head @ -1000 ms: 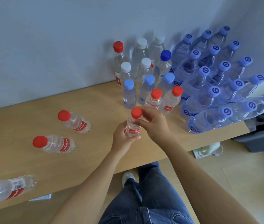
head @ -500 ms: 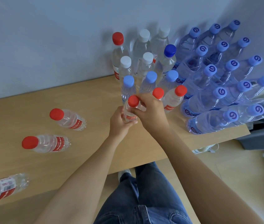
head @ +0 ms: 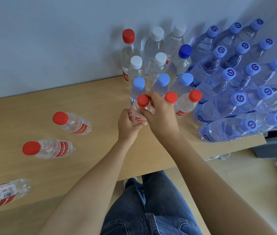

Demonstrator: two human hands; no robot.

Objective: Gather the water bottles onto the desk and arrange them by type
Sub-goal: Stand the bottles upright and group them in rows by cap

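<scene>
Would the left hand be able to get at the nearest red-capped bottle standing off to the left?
Probably yes, once freed. The left hand now grips the held bottle together with the right hand; bare desk lies between it and that loose bottle.

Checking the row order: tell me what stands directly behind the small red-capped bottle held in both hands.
Behind the small red-capped bottle, gripped by the left hand and right hand, stands a light-blue-capped clear bottle. Its lower body and base are hidden by the held bottle and fingers.
</scene>
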